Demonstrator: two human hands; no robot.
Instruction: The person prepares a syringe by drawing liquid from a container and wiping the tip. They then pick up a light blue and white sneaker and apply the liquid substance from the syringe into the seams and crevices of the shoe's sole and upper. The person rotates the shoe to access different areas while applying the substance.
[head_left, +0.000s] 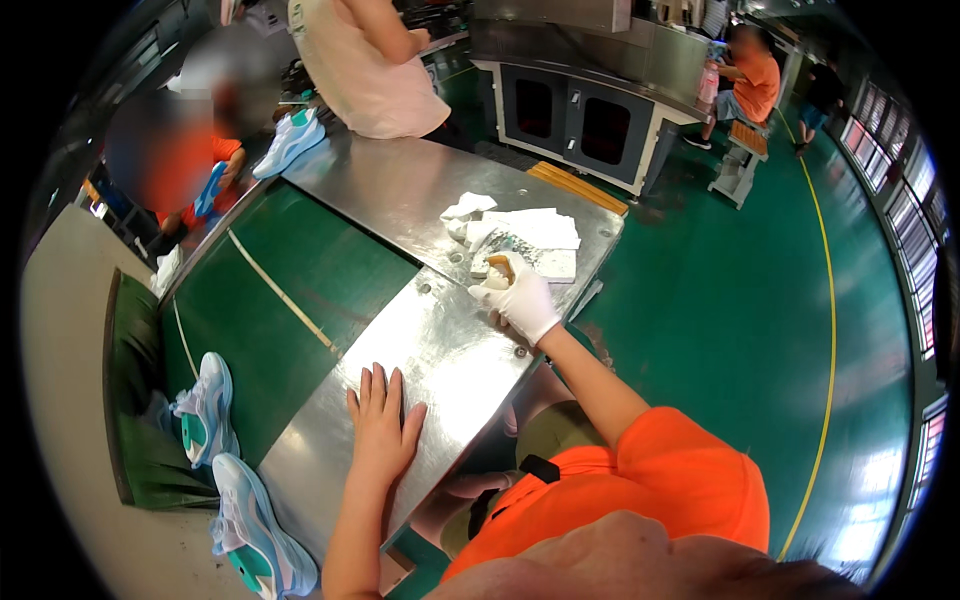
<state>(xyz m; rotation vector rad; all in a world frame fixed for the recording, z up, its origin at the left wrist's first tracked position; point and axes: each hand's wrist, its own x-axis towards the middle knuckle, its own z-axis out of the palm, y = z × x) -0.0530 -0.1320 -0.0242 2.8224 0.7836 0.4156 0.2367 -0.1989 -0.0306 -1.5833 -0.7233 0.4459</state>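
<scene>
My left hand [384,425] is bare and lies flat on the metal tabletop [440,340], fingers stretched out, holding nothing. In a white glove, my right hand [522,302] is closed round a small tan-brown piece [501,264] at the right end of the table; its exact kind is hard to make out. Just beyond it lie white cloths [545,228] and a white pad with dark specks [492,246]. Two light-blue and white sneakers stand to the left: one sneaker [207,412] on the belt, another sneaker [262,535] nearer me at the table's edge.
A green conveyor belt [290,265] runs beside the tabletop, toward a curtained opening [135,400] at left. Another light-blue sneaker [291,146] sits at the far side. People work across the table, one holding a blue shoe [208,190]. A cabinet machine [580,110] stands behind.
</scene>
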